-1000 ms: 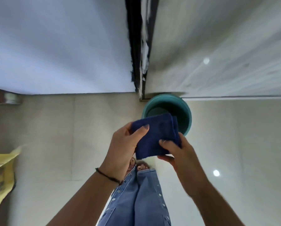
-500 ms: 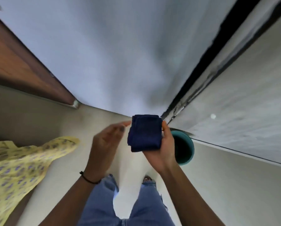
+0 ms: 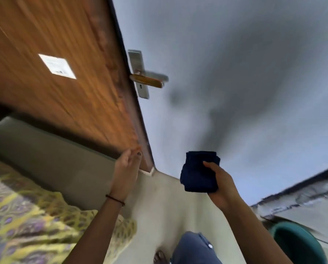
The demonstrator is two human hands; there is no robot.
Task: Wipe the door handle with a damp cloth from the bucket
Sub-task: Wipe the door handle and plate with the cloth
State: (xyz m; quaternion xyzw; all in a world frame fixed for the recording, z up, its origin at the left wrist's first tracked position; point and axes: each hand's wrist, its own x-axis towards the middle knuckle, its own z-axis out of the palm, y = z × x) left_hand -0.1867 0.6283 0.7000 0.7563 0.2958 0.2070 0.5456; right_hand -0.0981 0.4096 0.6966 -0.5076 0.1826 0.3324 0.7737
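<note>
My right hand [image 3: 221,182] grips a folded dark blue cloth [image 3: 198,171], held up in front of the pale wall. The door handle [image 3: 149,80], a brown lever on a silver plate, sticks out from the edge of the wooden door [image 3: 64,73], well above and left of the cloth. My left hand [image 3: 126,169] is open with its fingers apart, close to the door's lower edge; whether it touches is unclear. The teal bucket [image 3: 300,244] stands on the floor at the bottom right, beside my right forearm.
A yellow patterned fabric [image 3: 26,216] covers the lower left. A white label [image 3: 57,66] is stuck on the door. The pale wall [image 3: 235,73] fills the upper right, with a dark frame and white panel [image 3: 302,193] at the right. My jeans leg [image 3: 193,248] is below.
The view swung up and left, bringing the door and its handle into sight. My left hand let go of the cloth and moved to the door edge; the right hand keeps the cloth.
</note>
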